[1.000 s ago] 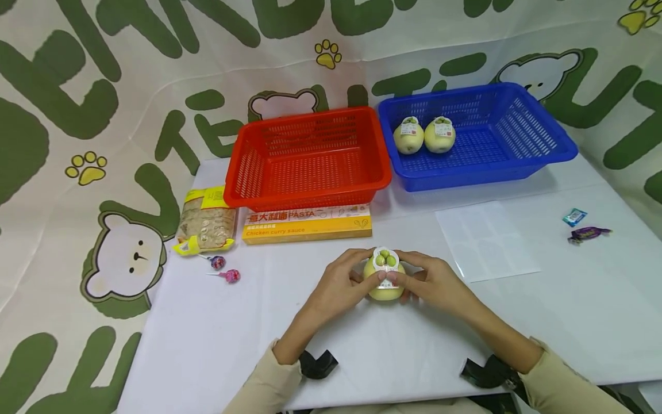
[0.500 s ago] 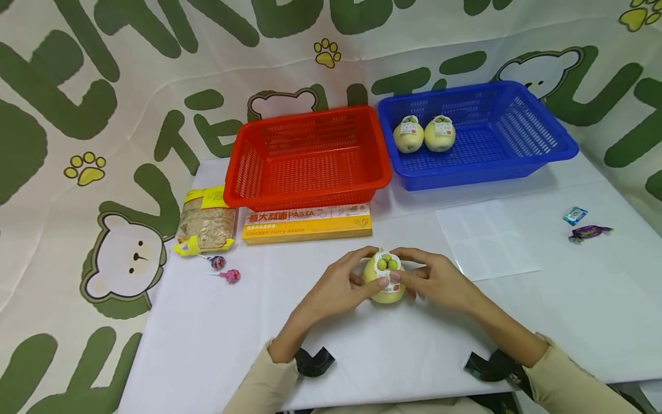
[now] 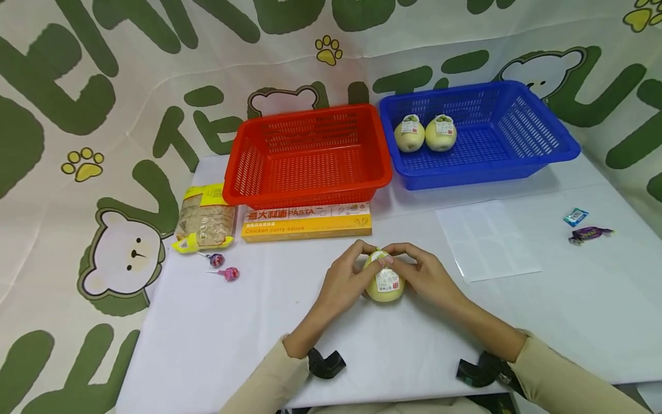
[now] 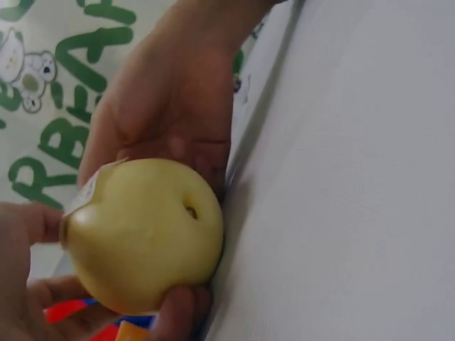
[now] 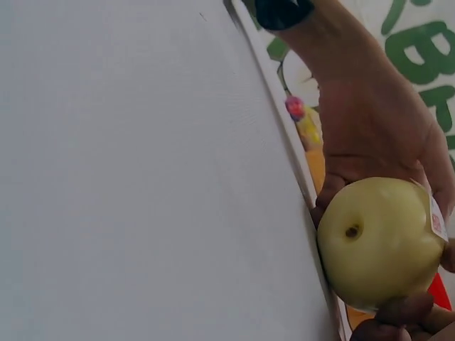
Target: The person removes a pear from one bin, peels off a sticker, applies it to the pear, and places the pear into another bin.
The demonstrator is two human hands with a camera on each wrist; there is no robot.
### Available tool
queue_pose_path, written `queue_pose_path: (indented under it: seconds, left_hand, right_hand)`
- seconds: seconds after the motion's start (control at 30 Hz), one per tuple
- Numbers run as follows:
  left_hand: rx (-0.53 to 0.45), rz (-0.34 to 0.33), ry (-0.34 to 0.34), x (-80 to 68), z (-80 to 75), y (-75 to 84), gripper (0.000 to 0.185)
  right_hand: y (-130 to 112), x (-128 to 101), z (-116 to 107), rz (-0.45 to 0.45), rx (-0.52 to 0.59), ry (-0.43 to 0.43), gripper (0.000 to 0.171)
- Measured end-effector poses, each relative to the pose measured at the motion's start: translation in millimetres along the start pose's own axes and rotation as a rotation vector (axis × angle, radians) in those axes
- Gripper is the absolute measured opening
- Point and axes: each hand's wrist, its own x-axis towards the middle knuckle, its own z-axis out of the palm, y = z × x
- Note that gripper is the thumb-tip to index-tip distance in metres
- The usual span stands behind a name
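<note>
A pale yellow pear (image 3: 383,294) with a white sticker (image 3: 387,280) on its side is held between both hands at the middle of the table. My left hand (image 3: 343,280) grips it from the left, and my right hand (image 3: 429,279) from the right. Both thumbs press the upper part of the sticker, hiding its picture, while the printed lower half shows. In the left wrist view the bare underside of the pear (image 4: 146,234) has a small dark hollow. Fingers of both hands curl round the pear (image 5: 380,245) in the right wrist view.
A blue basket (image 3: 491,177) holds two stickered pears (image 3: 439,138). Beside it stands a red basket (image 3: 310,198), with a pasta box (image 3: 307,230) in front. Left lie a yellow-ended food bag (image 3: 207,218) and two lollipops (image 3: 230,273); right, a clear sheet (image 3: 488,241) and wrapped sweets (image 3: 589,234).
The pear has turned in the hands. Both thumbs have moved up from the sticker's middle to its upper part, covering the fruit picture and baring the printed label.
</note>
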Motion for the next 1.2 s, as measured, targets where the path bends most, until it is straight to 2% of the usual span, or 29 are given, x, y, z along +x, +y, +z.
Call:
queue_pose_path:
  seconds: [0.13,0.27,0.37,0.47,0.57,0.63,0.7,0.83,0.93,1.0,1.07,1.2]
  left_hand:
    - [0.024,0.039,0.051,6.7,5.5,2.3,0.025]
    - [0.063,0.065,0.046,9.0,5.4,4.7,0.032]
    - [0.170,0.054,0.030,4.6,1.0,7.3,0.053]
    - [0.281,0.053,-0.029,-2.5,-6.0,11.2,0.075]
    - [0.372,0.117,-0.120,-6.3,-10.7,11.2,0.094]
    - [0.398,0.186,-0.160,-5.9,-9.9,7.7,0.101]
    - [0.405,0.240,-0.167,-4.1,-5.5,3.3,0.101]
    - [0.368,0.285,-0.129,1.1,6.3,-3.0,0.099]
    - [0.347,0.305,-0.117,7.7,8.9,-1.3,0.097]
    - [0.322,0.319,-0.114,14.3,5.1,6.9,0.095]
    - [0.308,0.347,-0.101,23.6,-1.4,20.4,0.093]
    - [0.285,0.423,-0.052,53.1,-17.4,58.4,0.091]
  right_hand:
    - [-2.2,5.9,-1.5,0.002,-0.033,0.072,0.029]
    - [-3.7,11.6,-8.0,0.034,-0.093,0.096,0.033]
    - [-5.2,12.3,-18.6,0.022,-0.136,0.058,0.033]
    - [-12.4,9.9,-35.4,-0.066,-0.171,0.020,0.028]
    - [-21.7,7.4,-58.0,-0.173,-0.234,0.018,0.022]
    - [-25.8,6.2,-75.3,-0.219,-0.302,0.037,0.019]
    - [-27.6,4.8,-93.9,-0.254,-0.379,0.070,0.017]
    - [-31.8,3.3,-134.1,-0.341,-0.610,0.161,0.015]
    - [-37.4,2.2,-169.2,-0.388,-0.790,0.221,0.019]
    - [-41.3,2.4,-196.1,-0.366,-0.883,0.256,0.022]
    - [-44.5,6.2,-224.4,-0.309,-0.925,0.289,0.028]
    - [-44.4,23.8,-276.8,-0.105,-0.974,0.305,0.051]
